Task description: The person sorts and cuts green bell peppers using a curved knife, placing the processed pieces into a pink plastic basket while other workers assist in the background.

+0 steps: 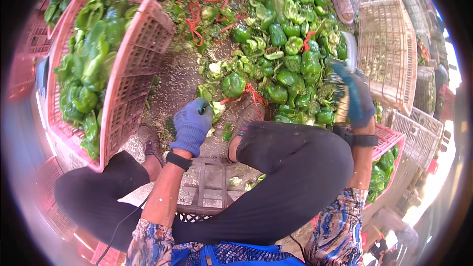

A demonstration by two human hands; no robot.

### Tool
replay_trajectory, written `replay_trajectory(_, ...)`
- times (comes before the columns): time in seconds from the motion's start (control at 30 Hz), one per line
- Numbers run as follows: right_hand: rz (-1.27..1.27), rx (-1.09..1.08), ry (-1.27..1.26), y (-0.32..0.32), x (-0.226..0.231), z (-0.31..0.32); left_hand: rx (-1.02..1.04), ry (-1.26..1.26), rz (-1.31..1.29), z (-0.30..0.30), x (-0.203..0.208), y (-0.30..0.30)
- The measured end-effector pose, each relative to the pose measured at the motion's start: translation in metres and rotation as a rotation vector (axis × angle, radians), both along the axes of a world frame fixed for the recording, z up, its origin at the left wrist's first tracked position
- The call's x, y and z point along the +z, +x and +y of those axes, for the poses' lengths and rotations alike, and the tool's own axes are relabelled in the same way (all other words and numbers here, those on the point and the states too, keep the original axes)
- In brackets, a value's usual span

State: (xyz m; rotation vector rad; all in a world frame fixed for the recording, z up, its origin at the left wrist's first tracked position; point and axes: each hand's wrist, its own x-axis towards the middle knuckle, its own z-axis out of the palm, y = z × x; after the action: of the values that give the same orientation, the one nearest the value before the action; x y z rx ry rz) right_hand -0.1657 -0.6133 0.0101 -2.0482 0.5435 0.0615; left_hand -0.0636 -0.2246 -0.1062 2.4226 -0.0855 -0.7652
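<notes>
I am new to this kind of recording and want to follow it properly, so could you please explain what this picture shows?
There is no machine here: a person works with two gloved hands. The picture comes from a wide fisheye camera worn on the head, looking down, so straight edges bend toward the rim.

The left hand, in a bluish glove, is curled beside pale green scraps; whether it grips anything is unclear. The right hand is blurred at the edge of the pile, so its hold cannot be told either.

On the floor lie many green peppers among scraps and red strips. A pink crate of peppers stands at left, a pale crate at right.
</notes>
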Motion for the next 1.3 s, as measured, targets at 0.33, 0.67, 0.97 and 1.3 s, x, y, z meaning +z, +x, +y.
replay_trajectory(0.33, 0.156, 0.045, -0.016, 0.027, -0.036, 0.047, -0.783, 0.253, -0.075, -0.106, -0.122, 0.029)
replay_trajectory(0.67, 0.405, -0.12, 0.208, 0.07, -0.002, 0.061, 0.031, -0.573, 0.069, -0.052, -0.055, 0.039)
replay_trajectory(0.97, 0.001, 0.428, -0.3, 0.083, 0.173, 0.134, -0.01, -0.843, -0.44, -0.014, 0.14, 0.048)
replay_trajectory(1.3, -0.074, 0.218, 0.354, 0.051, 0.162, 0.265, 0.284, -1.413, 0.013, 0.074, 0.228, 0.024)
